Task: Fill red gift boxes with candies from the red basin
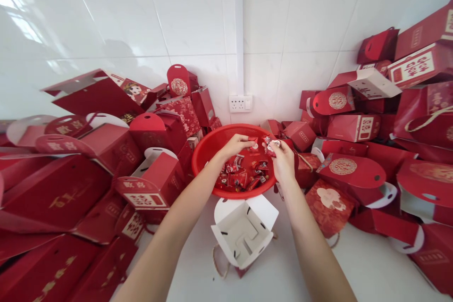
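Observation:
Over a red plastic basket [201, 151], my left hand [238, 144] is closed with its fingertips on a small red-wrapped candy [254, 145]. At the basket's right side my right hand [283, 158] pinches another wrapped candy [272, 144], red with white and dark print. Several red-wrapped candies [239, 178] lie loose in the bottom of the basket below both hands. In front of the basket stands an open gift box [242, 233], white inside, flaps spread and rope handle at its sides. Nothing lies inside that box.
Piles of red gift boxes [88, 151] rise at the left, and more red boxes [354, 170] are stacked at the right. Behind the basket is a white tiled wall with a power socket [240, 103]. A pale surface [198, 273] lies under the open box.

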Demonstrator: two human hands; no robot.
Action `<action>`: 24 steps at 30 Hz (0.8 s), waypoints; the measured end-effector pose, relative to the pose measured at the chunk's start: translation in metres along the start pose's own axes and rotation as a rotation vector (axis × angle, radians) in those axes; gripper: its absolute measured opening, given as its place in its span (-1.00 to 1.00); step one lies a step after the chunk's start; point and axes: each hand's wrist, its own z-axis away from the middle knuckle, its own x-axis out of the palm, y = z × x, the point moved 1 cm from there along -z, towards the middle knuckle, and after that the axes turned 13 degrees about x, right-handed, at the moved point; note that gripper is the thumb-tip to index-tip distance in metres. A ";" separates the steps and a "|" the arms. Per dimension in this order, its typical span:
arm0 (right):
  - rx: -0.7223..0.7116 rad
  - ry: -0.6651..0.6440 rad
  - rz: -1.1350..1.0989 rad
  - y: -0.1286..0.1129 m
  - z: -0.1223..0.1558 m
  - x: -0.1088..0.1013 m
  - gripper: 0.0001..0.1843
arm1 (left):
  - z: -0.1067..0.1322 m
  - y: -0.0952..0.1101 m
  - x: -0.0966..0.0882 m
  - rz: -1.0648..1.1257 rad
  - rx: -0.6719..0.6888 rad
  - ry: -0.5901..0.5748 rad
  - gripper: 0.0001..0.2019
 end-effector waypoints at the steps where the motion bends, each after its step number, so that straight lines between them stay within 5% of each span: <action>1: -0.002 0.014 0.000 0.001 -0.001 -0.001 -0.77 | 0.000 0.004 0.001 0.026 0.021 0.014 -0.71; 12: 0.046 0.027 0.098 0.001 0.001 -0.003 -0.67 | 0.001 0.016 0.015 0.227 0.071 0.023 -0.55; 24: -0.053 0.025 0.218 0.007 -0.003 -0.005 -0.59 | 0.003 0.013 0.013 0.155 -0.028 -0.031 -0.61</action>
